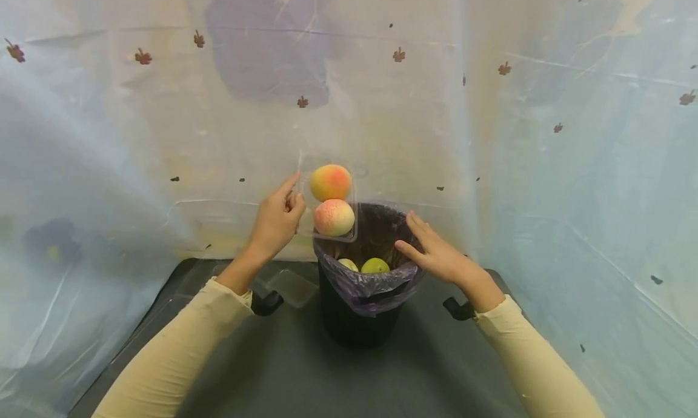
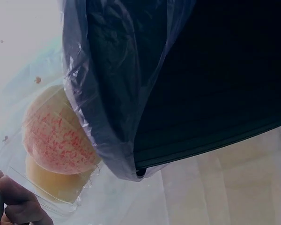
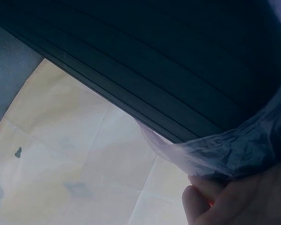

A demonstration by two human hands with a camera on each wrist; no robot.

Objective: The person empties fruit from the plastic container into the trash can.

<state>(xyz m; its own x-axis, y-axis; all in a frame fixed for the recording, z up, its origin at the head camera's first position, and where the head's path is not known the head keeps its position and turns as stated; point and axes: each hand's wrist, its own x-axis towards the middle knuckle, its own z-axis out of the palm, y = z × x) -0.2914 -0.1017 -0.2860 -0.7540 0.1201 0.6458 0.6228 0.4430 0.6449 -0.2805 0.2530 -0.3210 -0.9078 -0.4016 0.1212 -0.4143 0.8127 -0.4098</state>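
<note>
My left hand (image 1: 279,218) pinches the left edge of a clear plastic tray (image 1: 349,238), which is tilted over the rim of a black bin (image 1: 357,327). Inside the tray are two peach-like fruits: an orange-yellow one (image 1: 330,183) above and a pink-speckled pale one (image 1: 334,217) below, also seen through the plastic in the left wrist view (image 2: 58,133). A purple bag (image 1: 376,291) lines the bin. My right hand (image 1: 438,254) rests on the bin's right rim over the bag, fingers fairly straight. Down in the bin lie a green fruit (image 1: 375,266) and a pale one (image 1: 347,265), partly hidden.
The bin stands on a dark table (image 1: 436,375). Another clear plastic container (image 1: 294,286) lies left of the bin. Black handle-like pieces (image 1: 267,303) sit under each forearm. A patterned plastic sheet (image 1: 371,127) hangs behind and at both sides.
</note>
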